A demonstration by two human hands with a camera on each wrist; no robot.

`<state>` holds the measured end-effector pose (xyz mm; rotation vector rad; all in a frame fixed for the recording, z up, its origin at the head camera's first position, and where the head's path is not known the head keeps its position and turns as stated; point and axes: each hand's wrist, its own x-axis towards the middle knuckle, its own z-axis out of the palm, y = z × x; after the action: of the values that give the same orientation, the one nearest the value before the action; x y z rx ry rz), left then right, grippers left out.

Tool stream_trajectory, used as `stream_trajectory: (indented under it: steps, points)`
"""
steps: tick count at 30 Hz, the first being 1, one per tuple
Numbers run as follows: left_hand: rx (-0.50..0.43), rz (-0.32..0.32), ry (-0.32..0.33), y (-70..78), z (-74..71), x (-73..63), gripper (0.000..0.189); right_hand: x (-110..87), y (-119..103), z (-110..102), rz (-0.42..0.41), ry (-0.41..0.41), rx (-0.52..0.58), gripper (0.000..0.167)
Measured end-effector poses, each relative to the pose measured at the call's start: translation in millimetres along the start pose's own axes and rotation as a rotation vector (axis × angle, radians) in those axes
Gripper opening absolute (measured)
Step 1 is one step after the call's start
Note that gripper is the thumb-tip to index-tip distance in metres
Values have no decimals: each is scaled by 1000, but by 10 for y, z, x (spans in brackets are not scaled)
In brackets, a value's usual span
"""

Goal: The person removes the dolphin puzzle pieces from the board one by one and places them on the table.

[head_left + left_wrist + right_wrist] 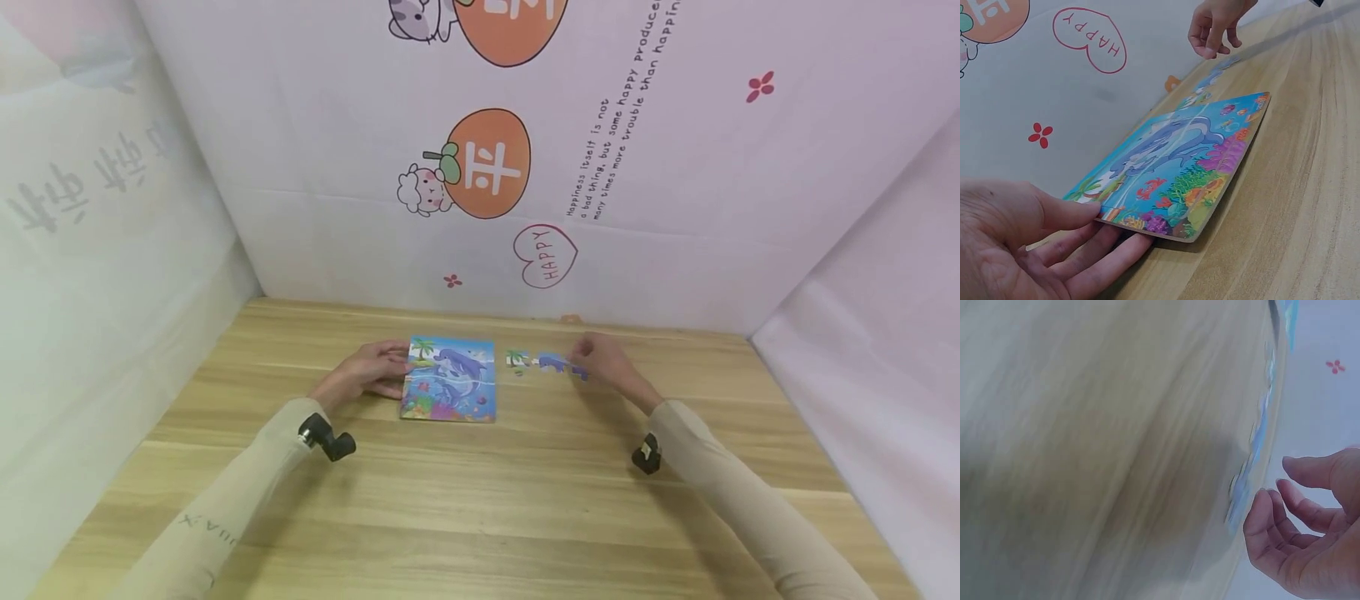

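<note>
My left hand [369, 368] grips the left edge of a flat square picture board [450, 396] with dolphins and coral on it. In the left wrist view the thumb lies on top of the board [1179, 162] and the fingers are underneath, with its near edge tilted up off the table. To the right lies a row of loose jigsaw pieces: some show a palm tree [516, 359], others a dolphin [552, 363]. Over the right end of that row hovers my right hand [606, 362]. Its loosely curled fingers [1263, 519] and thumb are apart, with nothing visible between them.
Behind the pieces, a white printed cloth [360, 250] rises as a wall along the table's back edge. More cloth hangs at the left and right sides. Bare wooden tabletop [480, 508] lies in front of the board.
</note>
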<state>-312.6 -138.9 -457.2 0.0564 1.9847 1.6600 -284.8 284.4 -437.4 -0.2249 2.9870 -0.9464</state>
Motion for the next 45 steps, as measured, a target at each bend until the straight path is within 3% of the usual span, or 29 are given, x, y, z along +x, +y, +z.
stream_trajectory:
  steps: [6, 13, 21, 25, 38, 45]
  points:
    - [-28, -11, -51, -24, -34, -27, 67, 69, -266, 169, -34, -42, 63, 10]
    - [-62, -10, -96, -72, -71, -24, 70, 118, -678, 406, -171, -101, 87, 4]
    - [-65, -3, -108, -45, -55, -1, 71, 150, -1082, 658, -369, -148, 20, 5]
    - [-63, 1, -116, -31, -42, -4, 71, 165, -1233, 787, -425, -178, 17, 9]
    - [-66, -30, -74, -49, -21, 12, 67, 226, -1519, 1037, -284, -315, 39, 43]
    - [-45, -24, -57, -72, -13, -7, 65, 200, -1591, 1154, -265, -360, 64, 60]
